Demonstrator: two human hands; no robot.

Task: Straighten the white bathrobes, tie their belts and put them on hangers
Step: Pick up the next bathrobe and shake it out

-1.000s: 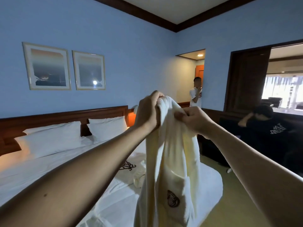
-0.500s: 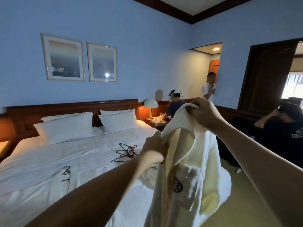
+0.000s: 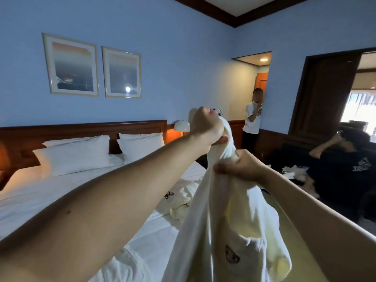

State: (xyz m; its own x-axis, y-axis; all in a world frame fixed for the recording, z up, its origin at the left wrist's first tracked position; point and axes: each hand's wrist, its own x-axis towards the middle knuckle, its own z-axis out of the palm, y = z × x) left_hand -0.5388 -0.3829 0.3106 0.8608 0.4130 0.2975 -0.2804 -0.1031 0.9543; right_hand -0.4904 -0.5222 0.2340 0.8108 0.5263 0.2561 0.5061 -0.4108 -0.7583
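A white bathrobe (image 3: 230, 231) with a dark crest on its pocket hangs in the air over the foot of the bed. My left hand (image 3: 206, 129) grips its bunched top, raised highest. Just below and to the right, my right hand (image 3: 240, 166) grips the cloth too. Another crumpled white robe (image 3: 183, 197) lies on the bed (image 3: 91, 192) behind the held one. A dark hanger (image 3: 168, 194) peeks out beside it, mostly hidden by my left arm.
Pillows (image 3: 81, 155) and a wooden headboard (image 3: 81, 129) are at the back left, with a lamp (image 3: 181, 125) beside them. One person (image 3: 253, 121) stands in the doorway. Another person (image 3: 341, 165) sits at the right. Floor (image 3: 295, 231) lies between the bed and that person.
My left hand rose from below to the top of the robe and now grips it highest. My right hand dropped lower on the cloth. The view swung right.
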